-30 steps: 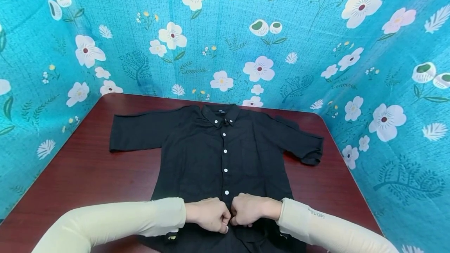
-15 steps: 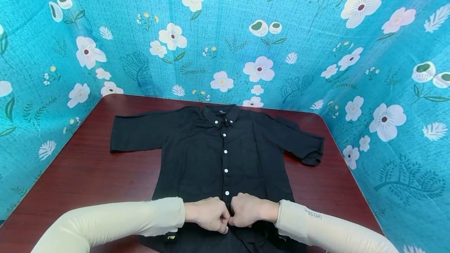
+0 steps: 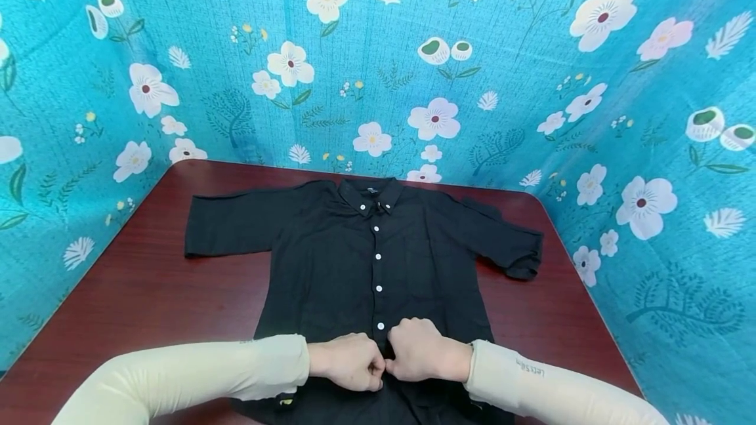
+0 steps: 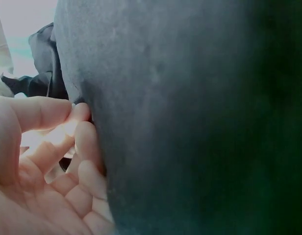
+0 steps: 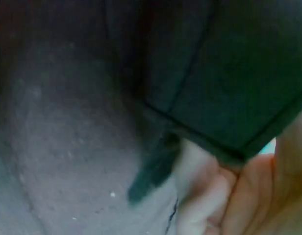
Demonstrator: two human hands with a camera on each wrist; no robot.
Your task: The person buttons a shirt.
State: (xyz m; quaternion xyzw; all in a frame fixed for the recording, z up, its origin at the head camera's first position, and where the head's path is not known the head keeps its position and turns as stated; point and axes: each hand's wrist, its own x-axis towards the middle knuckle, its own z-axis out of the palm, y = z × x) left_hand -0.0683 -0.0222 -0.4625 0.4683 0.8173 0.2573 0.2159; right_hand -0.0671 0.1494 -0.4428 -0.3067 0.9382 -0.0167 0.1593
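A black button-up shirt [image 3: 336,274] lies front side up, collar [image 3: 360,199] toward the far side. Low on its front, below the lowest visible white button [image 3: 380,326], my two hands meet almost thumb to thumb. The left hand [image 3: 351,361] pinches the shirt's cloth; in the left wrist view its thumb and index finger [image 4: 82,111] close on the fabric edge. My right hand [image 3: 422,351] has curled fingers and grips the front edge, with a dark fabric flap [image 5: 214,88] over its fingers in the right wrist view. Whatever lies between the fingertips is hidden.
The shirt is spread on a dark red wooden table [image 3: 147,287]. Its left-side sleeve [image 3: 227,225] lies out flat, and the right-side sleeve [image 3: 508,244] has a folded cuff. A blue flowered curtain [image 3: 354,51] encloses the far side and both flanks.
My right hand has turned a little, its knuckles rising away from me while its thumb stays near the left hand. The left hand has barely moved. The shirt lies as before.
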